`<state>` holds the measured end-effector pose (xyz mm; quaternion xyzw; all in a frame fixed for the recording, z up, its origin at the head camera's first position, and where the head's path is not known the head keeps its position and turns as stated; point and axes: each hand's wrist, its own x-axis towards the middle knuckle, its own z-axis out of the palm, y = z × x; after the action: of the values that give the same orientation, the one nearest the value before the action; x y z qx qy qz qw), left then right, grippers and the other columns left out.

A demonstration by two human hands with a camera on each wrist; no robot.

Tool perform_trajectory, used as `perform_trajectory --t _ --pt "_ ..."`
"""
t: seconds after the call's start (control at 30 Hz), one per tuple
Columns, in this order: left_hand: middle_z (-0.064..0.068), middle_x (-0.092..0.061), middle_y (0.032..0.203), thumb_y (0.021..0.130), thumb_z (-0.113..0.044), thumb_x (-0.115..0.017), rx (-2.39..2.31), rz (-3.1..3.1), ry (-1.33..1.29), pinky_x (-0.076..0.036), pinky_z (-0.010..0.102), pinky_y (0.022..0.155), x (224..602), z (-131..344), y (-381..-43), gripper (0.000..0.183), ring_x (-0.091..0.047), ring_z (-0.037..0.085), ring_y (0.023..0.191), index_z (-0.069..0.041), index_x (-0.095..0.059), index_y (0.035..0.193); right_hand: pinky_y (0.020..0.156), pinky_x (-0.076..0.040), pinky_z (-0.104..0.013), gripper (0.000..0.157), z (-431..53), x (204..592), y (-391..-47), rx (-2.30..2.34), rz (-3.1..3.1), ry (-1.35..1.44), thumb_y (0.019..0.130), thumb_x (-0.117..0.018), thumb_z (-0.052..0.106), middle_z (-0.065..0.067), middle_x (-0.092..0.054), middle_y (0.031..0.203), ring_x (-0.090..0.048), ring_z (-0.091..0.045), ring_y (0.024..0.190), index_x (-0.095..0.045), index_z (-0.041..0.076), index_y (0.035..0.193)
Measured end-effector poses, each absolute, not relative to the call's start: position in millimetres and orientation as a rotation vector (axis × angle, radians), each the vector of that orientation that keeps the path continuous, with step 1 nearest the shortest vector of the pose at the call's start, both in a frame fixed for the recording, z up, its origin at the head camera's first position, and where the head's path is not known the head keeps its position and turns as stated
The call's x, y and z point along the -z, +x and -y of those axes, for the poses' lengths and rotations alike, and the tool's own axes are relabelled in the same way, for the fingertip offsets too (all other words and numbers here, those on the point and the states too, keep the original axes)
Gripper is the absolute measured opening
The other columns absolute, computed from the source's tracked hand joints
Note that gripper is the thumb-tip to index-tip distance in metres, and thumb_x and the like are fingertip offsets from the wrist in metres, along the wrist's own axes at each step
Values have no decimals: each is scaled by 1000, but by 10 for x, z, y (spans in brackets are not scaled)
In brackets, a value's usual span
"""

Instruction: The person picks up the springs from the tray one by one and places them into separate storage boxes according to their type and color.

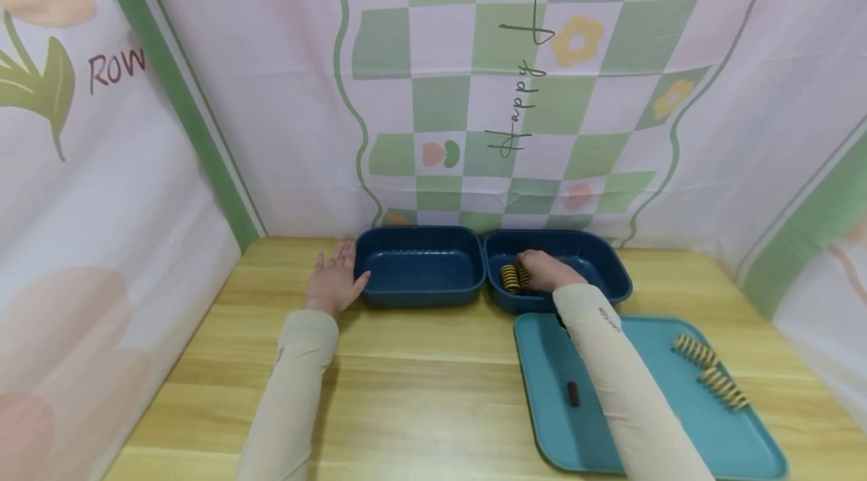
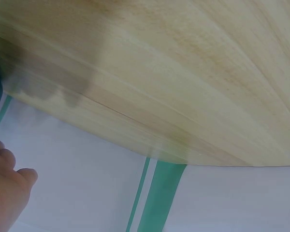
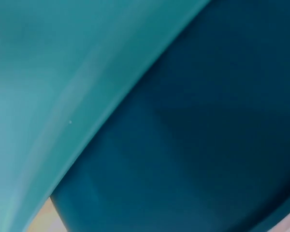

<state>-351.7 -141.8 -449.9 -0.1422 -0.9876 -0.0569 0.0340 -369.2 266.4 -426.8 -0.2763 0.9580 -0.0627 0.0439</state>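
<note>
My right hand (image 1: 545, 271) reaches into the right blue bin (image 1: 612, 278). Its curled fingers hold a yellow-and-black striped cylinder (image 1: 524, 275), partly hidden by the hand. Just left of it, a second striped cylinder, coil-like in look (image 1: 509, 279), stands inside that bin. My left hand (image 1: 332, 281), fingers spread and straight, touches the left end of the left blue bin (image 1: 420, 297). In the left wrist view, part of the left hand (image 2: 9, 186) shows at the lower left edge. The right wrist view shows no fingers, only tray and bin surfaces.
A teal tray (image 1: 650, 421) lies at the front right, partly under my right forearm. Two striped coils (image 1: 723, 388) lie along its right side, and a small dark brown block (image 1: 573, 394) on its left. Printed curtains (image 1: 298, 127) surround the wooden table (image 1: 413, 406).
</note>
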Motion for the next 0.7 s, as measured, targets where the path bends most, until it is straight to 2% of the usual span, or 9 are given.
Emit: perform_trajectory --t 0.1,0.27,0.7 --pt "17 -19 154 100 -47 -31 207 3042 -432 -9 53 113 4515 1424 -3527 72 -13 28 143 4 -16 149 71 -50 -40 28 -2648 4291 -3707 186 -2928 -857 76 -65 -9 -16 -62 94 -58 -25 82 -64 -4 104" --pt "18 -21 153 99 -43 -38 183 3051 -411 -11 53 113 4455 1393 -3480 70 -15 29 142 5 -19 148 71 -51 -39 28 -2616 4292 -3716 196 -2914 -836 77 -63 -10 -18 -62 97 -59 -26 84 -64 -4 105" --pt "18 -20 153 99 -42 -38 173 3043 -420 -12 54 112 4449 1403 -3482 70 -16 30 142 5 -19 148 71 -51 -40 30 -2540 4273 -3726 198 -2915 -829 77 -67 -4 -17 -61 98 -59 -26 84 -63 -5 107"
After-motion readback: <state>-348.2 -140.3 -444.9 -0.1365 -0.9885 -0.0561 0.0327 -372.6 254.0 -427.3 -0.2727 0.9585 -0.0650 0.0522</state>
